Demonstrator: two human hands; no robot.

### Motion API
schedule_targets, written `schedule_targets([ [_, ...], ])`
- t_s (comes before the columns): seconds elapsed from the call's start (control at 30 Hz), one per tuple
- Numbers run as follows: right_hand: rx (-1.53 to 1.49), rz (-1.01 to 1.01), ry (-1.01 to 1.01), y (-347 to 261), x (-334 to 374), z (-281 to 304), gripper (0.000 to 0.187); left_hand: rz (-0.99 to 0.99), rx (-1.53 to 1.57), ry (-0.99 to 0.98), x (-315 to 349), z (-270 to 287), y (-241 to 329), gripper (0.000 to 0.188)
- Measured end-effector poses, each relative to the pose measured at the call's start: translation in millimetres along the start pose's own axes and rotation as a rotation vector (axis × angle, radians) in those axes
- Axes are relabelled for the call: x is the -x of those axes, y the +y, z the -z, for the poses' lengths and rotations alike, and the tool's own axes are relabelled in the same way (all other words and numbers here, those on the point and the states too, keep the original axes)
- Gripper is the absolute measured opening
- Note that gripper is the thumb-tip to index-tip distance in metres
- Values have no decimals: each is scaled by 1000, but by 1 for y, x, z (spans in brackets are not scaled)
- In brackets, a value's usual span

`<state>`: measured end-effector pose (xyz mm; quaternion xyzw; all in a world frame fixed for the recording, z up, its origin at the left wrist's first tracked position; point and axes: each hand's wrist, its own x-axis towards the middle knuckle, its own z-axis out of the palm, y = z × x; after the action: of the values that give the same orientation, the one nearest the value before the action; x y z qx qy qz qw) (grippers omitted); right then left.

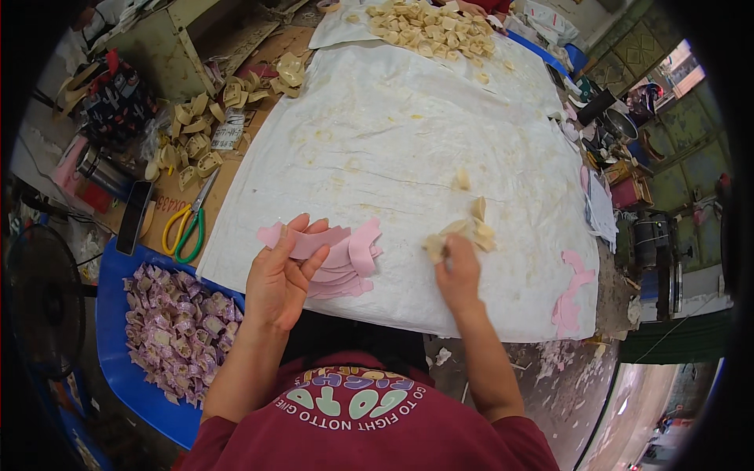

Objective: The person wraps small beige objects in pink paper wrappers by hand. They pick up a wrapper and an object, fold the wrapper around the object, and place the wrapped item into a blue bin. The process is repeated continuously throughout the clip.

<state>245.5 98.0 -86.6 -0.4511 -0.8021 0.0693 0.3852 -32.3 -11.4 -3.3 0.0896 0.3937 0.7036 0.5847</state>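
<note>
Left hand (284, 275): you have pink strips (363, 251) between thumb and fingers, held just over the near edge of the table (314, 165). They're fanned in a layered stack; can't tell how many your fingers actually carry and how many rest on the cloth.

Right hand (459, 271): fingers curled in at a small cluster of beige pieces (481, 233), right of the strips. Motion blur, so can't tell if one is gripped or only touched. Another beige piece (461, 180) lies just beyond the cluster.

Progress, my read: the blue tub (110, 334) at your left holds a big heap of purple-pink patterned pieces (179, 337). Those look like done units, but can't confirm from here. Nothing at your hands looks joined; strips and beige pieces are well apart, so the current unit reads as barely started.

Left to do, also judged: the near cluster is small, but there's a large beige pile (432, 31) at the far end, plus loose beige shells (196, 141) on the cardboard (216, 204) to the left. Plenty of stock if all of it counts. More pink strips, the side batch (569, 298), lie at the right edge, not in use. Scissors (196, 210) sit on the cardboard, untouched.
</note>
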Motion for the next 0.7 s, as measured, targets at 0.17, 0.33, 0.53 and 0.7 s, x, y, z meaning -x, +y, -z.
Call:
schedule_targets([
  [0.17, -277, -346, -119, -15, 23, -4, 25, 14, 30, -66, 1, 1, 0, 47],
  [0.33, -435, -303, -101, -14, 15, 9, 38, -7, 54, -120, 7, -10, -3, 49],
  [0.53, -776, -153, -102, -143, -26, 42, 34, -37, 56, -230, 15, -22, -14, 51],
  [0.7, -660, 248, -57, -159, -38, 28, 40, -146, 18, -424, 26, -26, -20, 51],
])
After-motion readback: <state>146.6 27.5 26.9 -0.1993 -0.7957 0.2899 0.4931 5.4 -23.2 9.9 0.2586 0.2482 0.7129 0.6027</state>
